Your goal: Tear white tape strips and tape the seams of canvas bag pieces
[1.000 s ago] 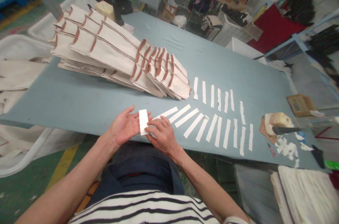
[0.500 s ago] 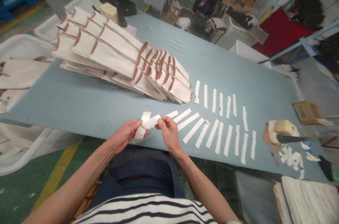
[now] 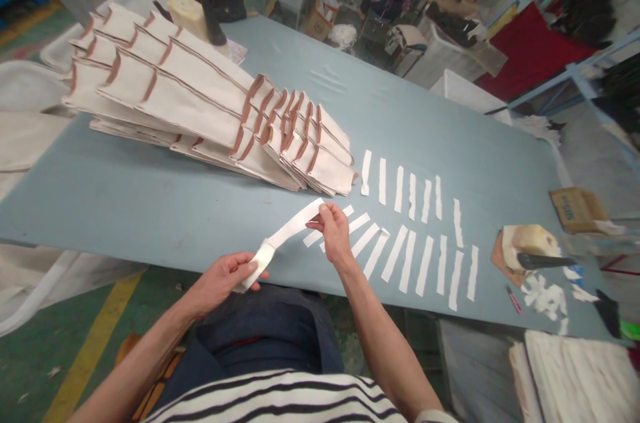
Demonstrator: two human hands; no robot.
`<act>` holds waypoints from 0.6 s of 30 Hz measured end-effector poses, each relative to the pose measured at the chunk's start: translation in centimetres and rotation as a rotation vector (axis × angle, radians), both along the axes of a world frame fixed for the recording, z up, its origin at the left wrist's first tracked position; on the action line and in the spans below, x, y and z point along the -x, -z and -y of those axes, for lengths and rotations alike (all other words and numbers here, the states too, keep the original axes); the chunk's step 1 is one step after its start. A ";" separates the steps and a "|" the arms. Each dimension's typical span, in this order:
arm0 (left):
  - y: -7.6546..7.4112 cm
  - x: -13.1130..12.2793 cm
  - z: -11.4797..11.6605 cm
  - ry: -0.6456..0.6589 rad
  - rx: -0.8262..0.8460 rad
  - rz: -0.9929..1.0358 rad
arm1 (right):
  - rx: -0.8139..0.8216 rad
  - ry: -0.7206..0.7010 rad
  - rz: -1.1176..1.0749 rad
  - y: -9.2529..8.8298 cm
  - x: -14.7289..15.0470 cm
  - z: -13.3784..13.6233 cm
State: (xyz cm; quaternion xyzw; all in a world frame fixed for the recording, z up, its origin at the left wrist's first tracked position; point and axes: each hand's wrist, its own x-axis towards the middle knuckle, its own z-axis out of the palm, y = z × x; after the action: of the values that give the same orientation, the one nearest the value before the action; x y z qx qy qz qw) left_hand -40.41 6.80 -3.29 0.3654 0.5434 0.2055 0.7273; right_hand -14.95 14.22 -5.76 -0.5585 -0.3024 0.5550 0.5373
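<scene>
Above the near edge of the blue-grey table (image 3: 175,209), a white strip (image 3: 295,221) is stretched between my two hands. My left hand (image 3: 233,276) is closed around the strip's thicker, folded or rolled end, and the fingers partly hide it. The strip's far end is pinched by my right hand (image 3: 334,228), higher up and to the right. Under and beside my right hand lie several separate white strips (image 3: 409,261) in a slanted row on the table. A second row of short white strips (image 3: 399,189) lies behind it.
Stacked cream fabric pieces with brown edges (image 3: 195,96) cover the table's left back. At the right end are a yellowish block (image 3: 533,246), a small pink tool (image 3: 514,299), white scraps (image 3: 545,296) and a cardboard box (image 3: 577,209). White bins (image 3: 35,86) stand at the left.
My hands have moved apart, the right one up and to the right, the left one down and to the left. A longer length of white strip now spans between them. The view has shifted slightly.
</scene>
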 end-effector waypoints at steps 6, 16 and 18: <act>0.1 1.0 0.6 0.070 0.011 -0.041 | -0.027 0.104 -0.032 -0.4 -4.4 -2.7; 0.8 1.5 1.0 0.120 0.088 -0.031 | -0.052 0.271 0.049 -3.2 -8.5 -4.6; 1.3 2.0 1.2 0.106 0.092 -0.022 | -0.058 0.299 0.060 -4.2 -8.7 -4.5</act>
State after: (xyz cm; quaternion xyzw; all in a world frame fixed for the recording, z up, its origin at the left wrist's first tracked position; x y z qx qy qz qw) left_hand -42.39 5.64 -4.62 0.3624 0.5400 0.1375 0.7471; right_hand -6.22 18.71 -1.60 -0.5978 -0.2480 0.4428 0.6205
